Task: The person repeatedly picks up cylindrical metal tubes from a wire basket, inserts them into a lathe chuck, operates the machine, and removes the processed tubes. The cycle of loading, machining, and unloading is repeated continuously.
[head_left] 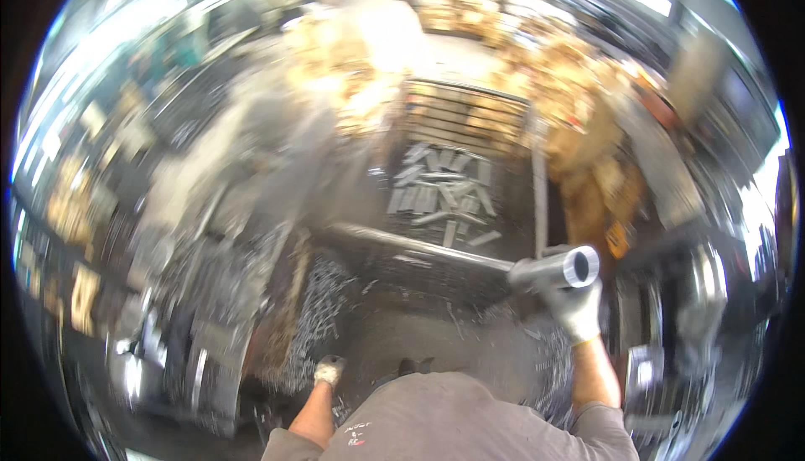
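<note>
White-gloved R hand [575, 305] grips shiny silver hollow metal tube [545, 273] nr its open end, at near-R corner of dark metal bin w/ barred far side [539, 184]; contact w/ rim unclear. Best: firm wrap, tube steady, end clear of rim. Gloved L hand [329, 369] low; can't tell if holding anything. Count: 1 tube, 1 bin, 12+ flat grey metal strips [427, 200] inside, exact no. too blurred.

I can read no text: the small white lettering [356, 428] with its red mark [357, 442] on my grey shirt [444, 419] is too blurred to make out.
</note>
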`<action>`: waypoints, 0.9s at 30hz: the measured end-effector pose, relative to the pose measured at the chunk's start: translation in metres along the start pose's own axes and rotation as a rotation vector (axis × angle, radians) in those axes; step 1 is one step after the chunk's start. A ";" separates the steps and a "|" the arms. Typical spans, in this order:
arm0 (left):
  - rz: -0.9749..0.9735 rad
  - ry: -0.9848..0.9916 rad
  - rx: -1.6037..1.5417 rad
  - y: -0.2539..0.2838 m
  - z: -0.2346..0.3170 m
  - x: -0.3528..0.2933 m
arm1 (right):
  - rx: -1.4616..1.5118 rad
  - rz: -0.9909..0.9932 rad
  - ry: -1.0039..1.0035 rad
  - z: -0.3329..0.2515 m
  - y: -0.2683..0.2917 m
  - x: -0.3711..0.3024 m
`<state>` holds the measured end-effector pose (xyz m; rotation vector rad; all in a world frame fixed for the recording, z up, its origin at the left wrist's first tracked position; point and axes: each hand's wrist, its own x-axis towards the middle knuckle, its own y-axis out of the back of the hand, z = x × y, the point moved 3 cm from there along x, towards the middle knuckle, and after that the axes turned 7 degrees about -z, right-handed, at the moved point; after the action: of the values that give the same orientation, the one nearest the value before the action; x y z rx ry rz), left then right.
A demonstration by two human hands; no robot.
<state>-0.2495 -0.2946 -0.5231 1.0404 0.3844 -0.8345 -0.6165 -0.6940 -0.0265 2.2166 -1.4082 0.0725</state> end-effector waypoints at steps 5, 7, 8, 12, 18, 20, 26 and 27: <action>0.412 0.220 -0.607 0.035 -0.163 -0.095 | -0.028 -0.826 0.031 0.011 -0.257 0.004; 0.503 0.389 -1.393 0.008 -0.210 -0.142 | 0.091 -1.097 0.056 -0.005 -0.339 0.001; 0.610 0.439 -1.674 -0.007 -0.223 -0.173 | 0.095 -1.172 0.151 -0.027 -0.378 0.002; 1.540 0.875 -1.715 -0.086 -0.258 -0.301 | 0.080 -1.318 0.411 -0.114 -0.486 0.016; 1.883 1.234 -0.901 0.053 -0.133 -0.372 | 0.000 -1.561 0.511 -0.100 -0.602 0.044; 1.953 1.012 -0.720 0.071 -0.152 -0.376 | -0.100 -1.549 0.770 -0.113 -0.597 0.056; 1.994 0.713 -1.217 0.048 -0.214 -0.400 | 0.248 -1.838 1.071 -0.186 -0.618 0.139; 2.043 0.391 -1.555 0.079 -0.187 -0.385 | 0.243 -1.811 1.070 -0.216 -0.612 0.150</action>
<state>-0.4181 0.0507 -0.3178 -0.2716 0.0384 1.4221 0.0261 -0.5193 -0.0301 2.1330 1.2505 0.6265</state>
